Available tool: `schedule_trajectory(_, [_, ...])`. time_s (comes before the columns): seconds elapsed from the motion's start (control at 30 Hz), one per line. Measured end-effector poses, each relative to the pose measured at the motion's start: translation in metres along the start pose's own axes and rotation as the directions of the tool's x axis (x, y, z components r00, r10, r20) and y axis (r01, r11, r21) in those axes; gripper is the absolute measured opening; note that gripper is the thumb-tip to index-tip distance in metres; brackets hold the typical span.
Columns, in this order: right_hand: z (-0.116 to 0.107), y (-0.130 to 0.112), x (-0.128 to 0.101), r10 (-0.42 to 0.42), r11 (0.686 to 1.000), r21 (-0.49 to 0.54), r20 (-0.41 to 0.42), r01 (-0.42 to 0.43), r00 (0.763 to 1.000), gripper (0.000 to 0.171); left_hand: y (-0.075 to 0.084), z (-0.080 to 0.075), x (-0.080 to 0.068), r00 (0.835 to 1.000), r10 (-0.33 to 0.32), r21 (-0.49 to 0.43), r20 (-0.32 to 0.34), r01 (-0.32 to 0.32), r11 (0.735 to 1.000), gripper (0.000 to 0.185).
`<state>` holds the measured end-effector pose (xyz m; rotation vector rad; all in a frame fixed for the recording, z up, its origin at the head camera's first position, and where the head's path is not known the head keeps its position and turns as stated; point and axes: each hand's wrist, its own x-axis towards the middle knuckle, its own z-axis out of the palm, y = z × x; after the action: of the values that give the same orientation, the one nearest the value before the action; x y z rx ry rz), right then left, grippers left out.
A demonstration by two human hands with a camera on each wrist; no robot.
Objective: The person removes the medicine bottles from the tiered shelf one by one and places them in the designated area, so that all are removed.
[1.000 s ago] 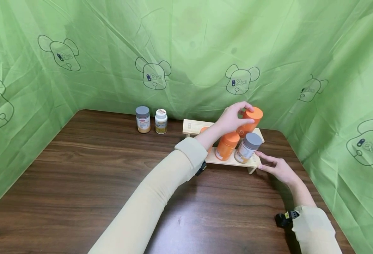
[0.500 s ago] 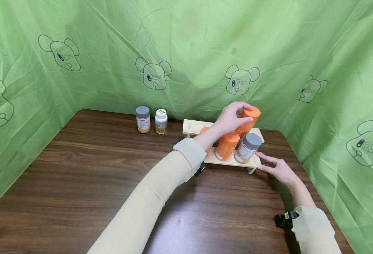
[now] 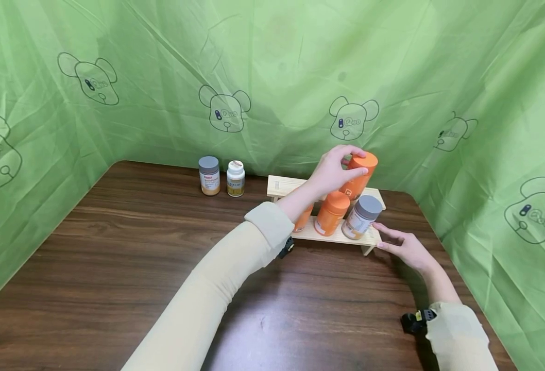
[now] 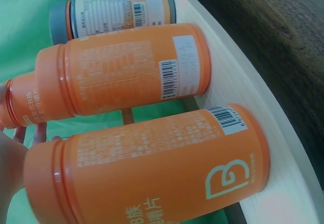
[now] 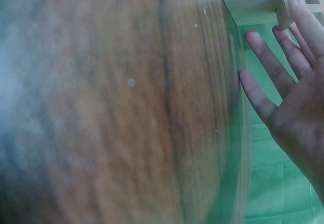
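The left hand reached over a small two-step wooden rack near the far right corner of the bench, its fingers curled over the cap end of an orange supplement bottle and clamped on it. That bottle stood tilted at the upper step of the rack, close to the green sheet behind; whether its base rested on the step could not be told. On the lower step stood a second orange bottle and, just to its right, a grey-capped bottle with a pale label, the two side by side and near touching. A third orange bottle showed partly behind the left wrist, on the same lower step. In the left wrist view the orange bottles lay across the frame with barcodes showing, the nearest one marked with a large letter B.

The right hand lay at the right end of the rack, its fingers straight and spread apart, the tips touching the rack's end; it held nothing.

Well apart, near the far edge of the bench, stood a grey-capped jar and a white-capped bottle, just beside each other.
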<state>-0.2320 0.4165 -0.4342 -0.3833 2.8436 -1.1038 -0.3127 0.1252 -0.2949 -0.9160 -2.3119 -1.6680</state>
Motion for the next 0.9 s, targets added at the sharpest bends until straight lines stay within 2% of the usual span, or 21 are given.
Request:
schedule_trajectory(0.3, [0.000, 0.001, 0.000, -0.027, 0.999, 0.023, -0.009, 0.028, 1.000, 0.054, 0.011, -0.009, -0.008, 0.999, -0.004, -0.013, -0.040, 0.003, 1.000, 0.035])
schedule_trajectory(0.47, [0.001, 0.000, -0.001, -0.014, 1.000, 0.022, -0.001, 0.014, 1.000, 0.054, 0.013, -0.014, -0.010, 0.999, -0.006, -0.028, -0.048, 0.005, 1.000, 0.035])
schedule_trajectory(0.63, [0.001, -0.001, -0.001, -0.002, 1.000, 0.005, 0.004, 0.002, 1.000, 0.054, 0.018, -0.020, -0.012, 0.998, 0.013, -0.031, -0.061, -0.015, 0.999, 0.035])
schedule_trajectory(0.9, [0.002, 0.000, -0.001, -0.021, 0.999, 0.039, -0.008, 0.021, 1.000, 0.054, 0.032, -0.033, -0.016, 0.994, 0.042, -0.039, -0.100, -0.046, 0.998, 0.036])
